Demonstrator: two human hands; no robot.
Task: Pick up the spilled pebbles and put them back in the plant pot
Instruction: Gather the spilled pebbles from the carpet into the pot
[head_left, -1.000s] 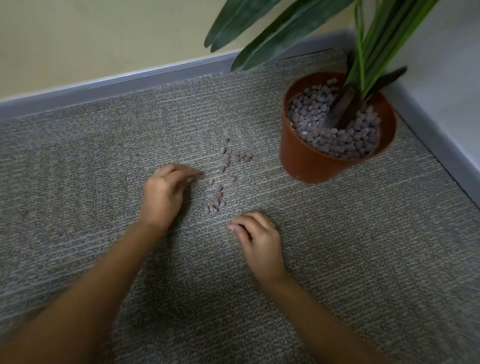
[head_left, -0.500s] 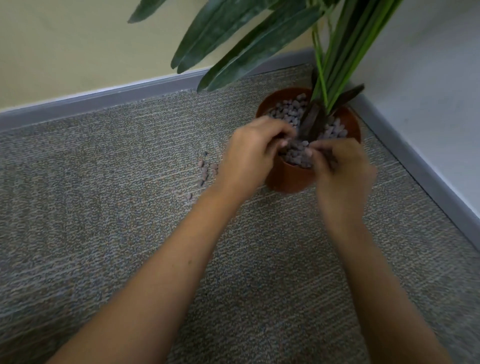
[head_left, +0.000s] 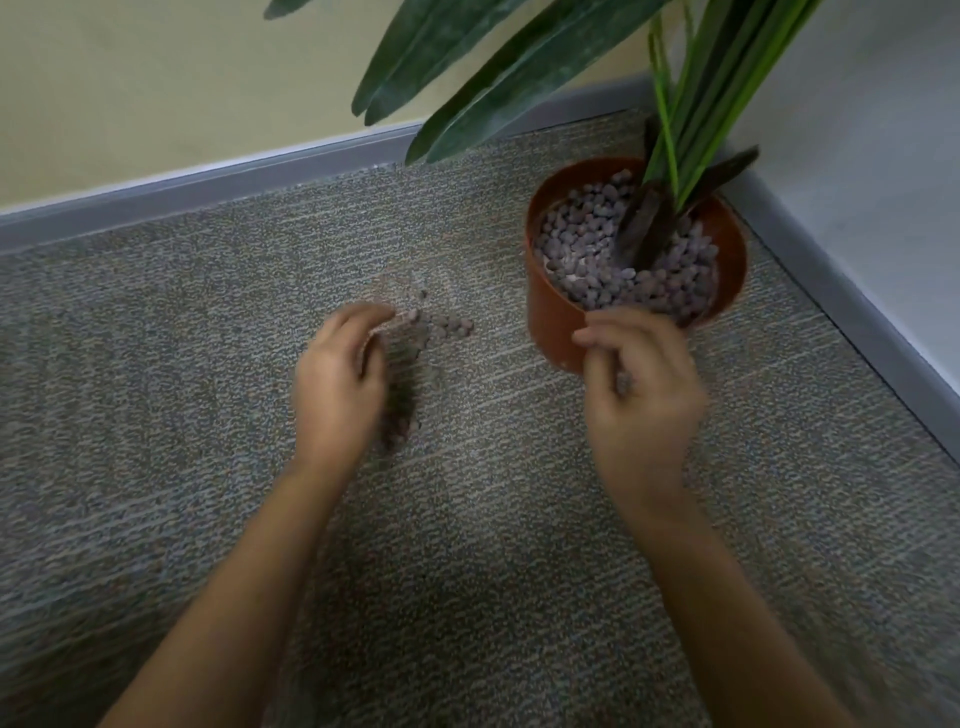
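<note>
A terracotta plant pot (head_left: 550, 317) filled with grey-purple pebbles (head_left: 587, 244) stands on the carpet at the right, with a green plant growing from it. Spilled pebbles (head_left: 449, 327) lie on the carpet to its left, and a few more (head_left: 402, 431) sit in shadow beside my left hand. My left hand (head_left: 335, 389) hovers over the spill with its fingers curved and apart, its fingertips close to the upper pebbles. My right hand (head_left: 641, 395) is in front of the pot's near wall, blurred, fingers curled around what looks like a small pebble (head_left: 623, 383).
Grey skirting (head_left: 208, 184) runs along the yellow wall at the back, and more skirting (head_left: 852, 322) along the white wall at the right, forming a corner behind the pot. Long dark leaves (head_left: 498, 67) overhang the carpet above the spill.
Both hands have come back from over the pot. The left hand has dropped to the spilled pebbles on the carpet, and the right hand has pulled to the pot's near side.
</note>
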